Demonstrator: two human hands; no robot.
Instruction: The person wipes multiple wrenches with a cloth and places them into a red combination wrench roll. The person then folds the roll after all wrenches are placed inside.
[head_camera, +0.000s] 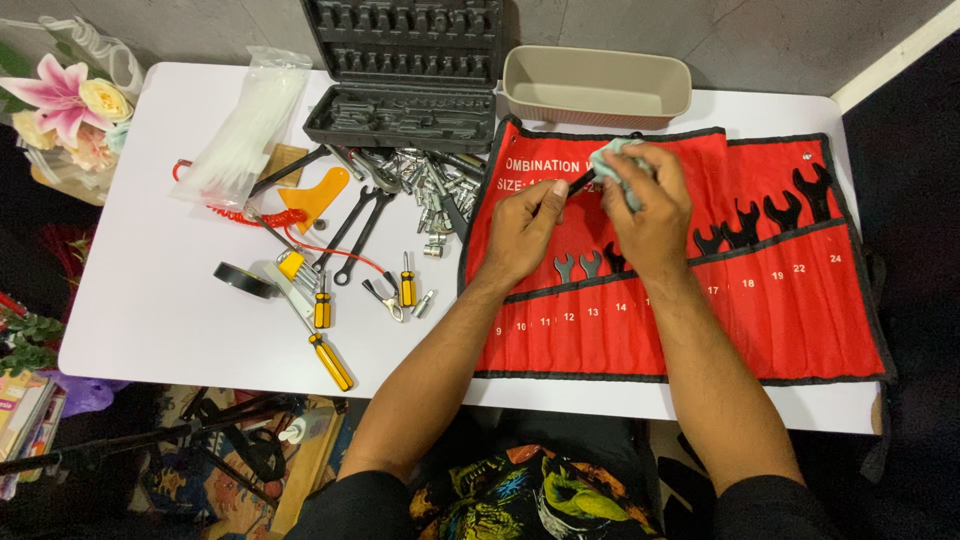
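Note:
My left hand (522, 230) grips the handle end of a black wrench (580, 183) above a red tool roll (780, 310) spread on the white table (150, 300). My right hand (650, 205) presses a pale green cloth (615, 160) around the wrench's far end. Several black wrenches (760, 215) sit in the roll's pockets on the right, and two silver ones (578, 266) stand in pockets just below my hands.
An open black socket case (405, 75) and a beige oblong tray (595, 88) stand at the back. Left of the roll lie loose sockets (430, 185), spanners (355, 230), yellow-handled screwdrivers (328, 355), black tape (243, 280), a bag of white cable ties (245, 130). Flowers (65, 105) at far left.

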